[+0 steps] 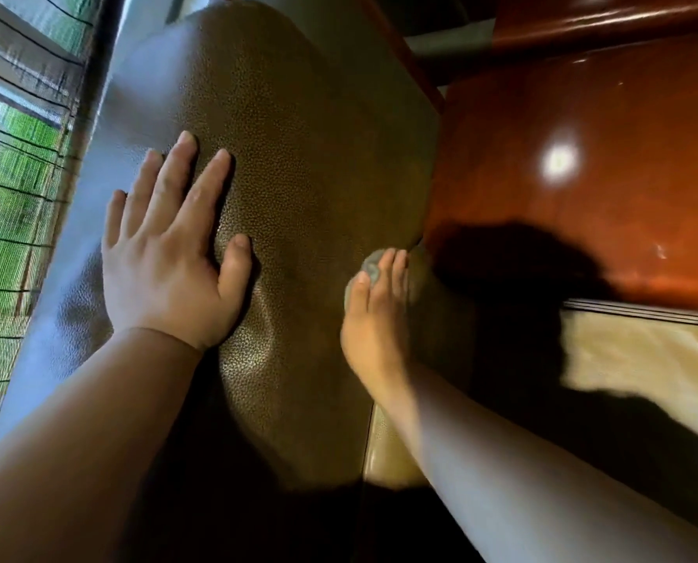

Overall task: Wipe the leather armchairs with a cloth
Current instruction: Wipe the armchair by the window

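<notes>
Cloth [373, 270] mostly hidden under right hand [373, 319]

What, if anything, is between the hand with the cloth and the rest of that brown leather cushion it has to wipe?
Only the left hand, pressed flat on the leather cushion toward the window side. The right hand holds the cloth at the cushion's right edge; the leather between them is bare.

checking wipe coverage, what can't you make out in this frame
- Cloth: head view, mostly hidden under the right hand; only a grey bunch shows, size and shape unclear.
- Leather armchair: its near end is lost in deep shadow, its top cut off by the frame edge.
- Leather under the flat left hand: covered.
- Wiped versus unwiped areas: not distinguishable.
</notes>
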